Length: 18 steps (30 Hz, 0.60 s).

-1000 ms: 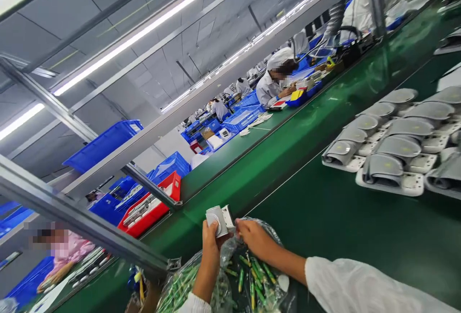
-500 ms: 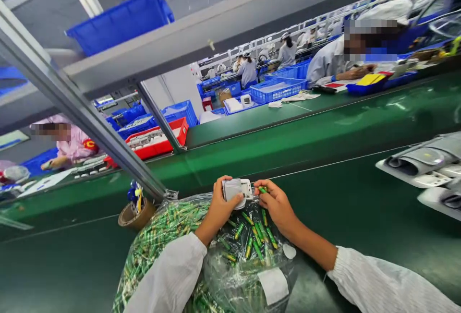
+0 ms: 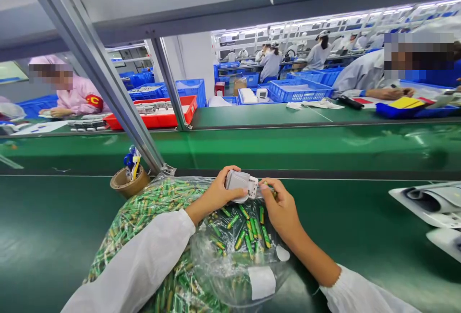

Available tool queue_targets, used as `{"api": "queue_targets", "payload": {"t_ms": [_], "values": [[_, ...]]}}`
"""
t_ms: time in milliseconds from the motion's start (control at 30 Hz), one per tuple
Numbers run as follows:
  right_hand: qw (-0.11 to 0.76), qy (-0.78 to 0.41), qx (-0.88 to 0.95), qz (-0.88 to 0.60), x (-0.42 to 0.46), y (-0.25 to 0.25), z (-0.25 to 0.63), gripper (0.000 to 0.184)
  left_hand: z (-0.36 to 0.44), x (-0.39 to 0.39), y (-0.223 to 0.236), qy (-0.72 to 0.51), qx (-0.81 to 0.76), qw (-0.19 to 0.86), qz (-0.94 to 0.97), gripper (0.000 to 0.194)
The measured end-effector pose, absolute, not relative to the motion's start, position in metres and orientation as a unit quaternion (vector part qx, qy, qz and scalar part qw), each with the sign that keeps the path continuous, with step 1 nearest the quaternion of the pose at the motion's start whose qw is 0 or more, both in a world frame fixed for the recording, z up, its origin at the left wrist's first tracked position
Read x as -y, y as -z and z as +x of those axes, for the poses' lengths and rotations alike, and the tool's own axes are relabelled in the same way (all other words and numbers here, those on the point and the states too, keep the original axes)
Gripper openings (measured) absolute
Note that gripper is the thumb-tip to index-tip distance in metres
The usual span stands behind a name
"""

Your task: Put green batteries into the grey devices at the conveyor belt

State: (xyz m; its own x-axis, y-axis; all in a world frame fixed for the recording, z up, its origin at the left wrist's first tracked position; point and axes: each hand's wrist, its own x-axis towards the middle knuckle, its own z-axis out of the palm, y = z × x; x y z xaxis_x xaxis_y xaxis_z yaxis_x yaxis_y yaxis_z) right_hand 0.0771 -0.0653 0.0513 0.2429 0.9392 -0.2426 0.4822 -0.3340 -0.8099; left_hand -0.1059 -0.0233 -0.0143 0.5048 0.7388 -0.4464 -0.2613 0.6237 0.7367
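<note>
White plastic housing point(image 3: 240, 183), small and boxy, held up just above a clear plastic bag point(image 3: 216, 260) of green batteries point(image 3: 248, 234). Left hand point(image 3: 216, 195) grasps it, fingers curled over the body. Right hand point(image 3: 283, 212) sits at its other end, fingers bunched close to or touching it; something small may be pinched there, maybe a battery, but too hidden to tell. Housing looks light and stiff, probably fairly thin-walled, so holding it round the main body seems safest; smooth plastic could slip a bit. Bag lies on a green conveyor belt point(image 3: 46, 222), with a brown tape roll point(image 3: 128, 183) just beside it. White units point(image 3: 425, 202) sit at the right edge. Co-worker point(image 3: 74, 99) in pink works across the line.
</note>
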Motion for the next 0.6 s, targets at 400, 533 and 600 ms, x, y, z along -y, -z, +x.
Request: {"api": "queue_targets", "payload": {"t_ms": [400,533,600], "values": [[0.203,-0.259,0.613,-0.718,0.064,-0.065,0.088,0.031,-0.107,0.030,0.012,-0.300,-0.425,0.749,0.410,0.074],[0.197,-0.183,0.713,-0.648,0.065,-0.070,0.087,0.015,-0.105,0.037,0.004,-0.315,-0.454,0.708,0.439,0.069],[0.197,-0.159,0.744,-0.618,0.064,-0.072,0.087,0.011,-0.104,0.039,0.001,-0.319,-0.452,0.691,0.465,0.065]]}}
